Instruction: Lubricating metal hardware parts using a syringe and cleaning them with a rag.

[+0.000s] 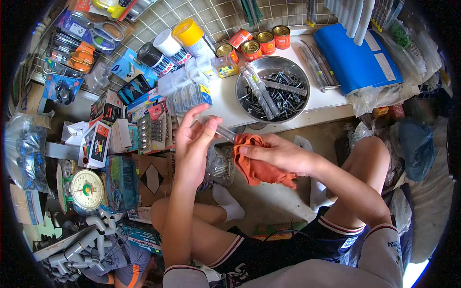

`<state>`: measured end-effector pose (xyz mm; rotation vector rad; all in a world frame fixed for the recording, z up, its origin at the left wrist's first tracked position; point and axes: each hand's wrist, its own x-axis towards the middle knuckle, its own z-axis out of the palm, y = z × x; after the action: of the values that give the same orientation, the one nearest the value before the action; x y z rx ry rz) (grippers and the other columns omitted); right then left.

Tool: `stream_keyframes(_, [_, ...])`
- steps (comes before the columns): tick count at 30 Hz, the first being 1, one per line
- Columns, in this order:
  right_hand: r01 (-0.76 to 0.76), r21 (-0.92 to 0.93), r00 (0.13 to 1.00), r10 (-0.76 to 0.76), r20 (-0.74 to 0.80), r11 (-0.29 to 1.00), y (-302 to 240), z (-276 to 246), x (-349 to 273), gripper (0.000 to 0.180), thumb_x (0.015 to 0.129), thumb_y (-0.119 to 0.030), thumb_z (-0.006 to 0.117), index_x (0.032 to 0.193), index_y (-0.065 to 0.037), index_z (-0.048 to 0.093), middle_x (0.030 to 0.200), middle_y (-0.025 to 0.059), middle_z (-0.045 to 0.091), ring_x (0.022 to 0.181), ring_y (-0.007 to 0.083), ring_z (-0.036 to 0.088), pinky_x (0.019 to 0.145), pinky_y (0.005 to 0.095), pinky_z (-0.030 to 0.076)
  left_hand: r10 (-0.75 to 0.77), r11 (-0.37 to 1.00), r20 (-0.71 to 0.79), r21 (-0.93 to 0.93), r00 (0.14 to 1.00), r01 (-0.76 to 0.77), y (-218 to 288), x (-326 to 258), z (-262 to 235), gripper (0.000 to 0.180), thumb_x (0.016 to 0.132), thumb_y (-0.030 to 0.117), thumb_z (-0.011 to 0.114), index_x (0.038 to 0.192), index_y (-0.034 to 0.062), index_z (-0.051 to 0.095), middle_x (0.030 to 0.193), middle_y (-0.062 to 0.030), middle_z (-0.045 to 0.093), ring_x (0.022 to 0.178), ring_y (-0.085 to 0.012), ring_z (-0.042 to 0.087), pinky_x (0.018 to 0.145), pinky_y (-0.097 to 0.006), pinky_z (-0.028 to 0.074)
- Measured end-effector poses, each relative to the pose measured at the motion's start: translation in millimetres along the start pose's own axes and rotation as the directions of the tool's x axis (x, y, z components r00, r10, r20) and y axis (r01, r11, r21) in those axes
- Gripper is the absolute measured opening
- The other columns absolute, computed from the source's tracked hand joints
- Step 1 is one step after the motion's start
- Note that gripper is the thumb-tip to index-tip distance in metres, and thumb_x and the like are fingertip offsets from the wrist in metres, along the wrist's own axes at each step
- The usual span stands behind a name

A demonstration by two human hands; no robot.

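Note:
Between my hands is a slim, clear tube-like rod (224,132), slanting down to the right. My left hand (193,146) pinches its upper end between thumb and fingers. Around its lower part my right hand (285,154) is closed on a crumpled orange cloth (261,170), which wraps the rod and hides that end. Just beyond, a round metal bowl (238,96) holds many dark screws or nails (289,102). Long spiral-fluted drill bits (263,96) lie across them, some seemingly in clear sleeves.
The bowl stands on a white shelf (331,100) with small red-orange cans (282,38), spray cans (192,36) and a blue folder (357,60). Boxes and a dial scale (87,189) crowd my left. Plastic bags (415,144) hang at right. Another person's leg (127,266) shows lower left.

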<state>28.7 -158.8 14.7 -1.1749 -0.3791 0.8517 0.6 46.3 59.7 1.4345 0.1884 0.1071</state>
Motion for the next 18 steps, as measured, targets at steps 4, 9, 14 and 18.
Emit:
stream_keyframes(4, [0.268,-0.676,0.940,-0.339,0.030,0.686,11.4,-15.6,-0.4,0.036,0.105,-0.038,0.055,0.116,-0.005,0.065,0.078,0.0164,0.068,0.070,0.0246,0.068,0.074,0.0380,0.055,-0.149,0.988,0.064,-0.040,0.987,0.152,-25.2,-2.4,-1.0,0.032,0.099,0.013,0.068,0.127,0.0008,0.058,0.110,-0.0086,0.068,0.101,-0.0141,0.065,0.096,-0.034,0.052])
stream_keyframes(9, [0.045,-0.304,0.996,-0.065,-0.057,0.952,21.1,-9.9,-1.7,0.041,0.105,-0.044,0.052,0.111,-0.006,0.066,0.075,0.0102,0.069,0.067,0.0233,0.070,0.067,0.0386,0.056,-0.156,0.981,0.095,-0.099,0.983,0.165,-16.4,-3.0,2.1,0.044,0.098,0.011,0.069,0.136,-0.0028,0.053,0.105,-0.0099,0.070,0.102,-0.0185,0.068,0.094,-0.035,0.054])
stream_keyframes(14, [-0.463,0.299,0.884,0.459,0.089,0.834,-0.2,-10.6,-13.4,0.059,0.095,-0.064,0.059,0.120,-0.011,0.061,0.077,0.0024,0.064,0.046,0.0123,0.059,0.037,0.0253,0.046,-0.139,0.977,0.104,-0.150,0.985,0.153,-8.5,-2.2,2.0,0.058,0.098,0.009,0.068,0.148,0.0001,0.041,0.113,-0.0126,0.069,0.113,-0.0235,0.067,0.101,-0.038,0.052])
stream_keyframes(18, [-0.358,0.313,0.933,0.353,0.072,0.880,7.4,-3.5,-6.7,0.053,0.099,-0.059,0.057,0.117,-0.009,0.063,0.082,0.0029,0.067,0.054,0.0117,0.063,0.046,0.0261,0.052,-0.160,0.946,0.114,-0.267,0.981,0.185,-6.9,-0.1,4.7,0.052,0.100,0.009,0.064,0.147,0.0030,0.044,0.125,-0.0120,0.063,0.118,-0.0195,0.062,0.105,-0.036,0.048])
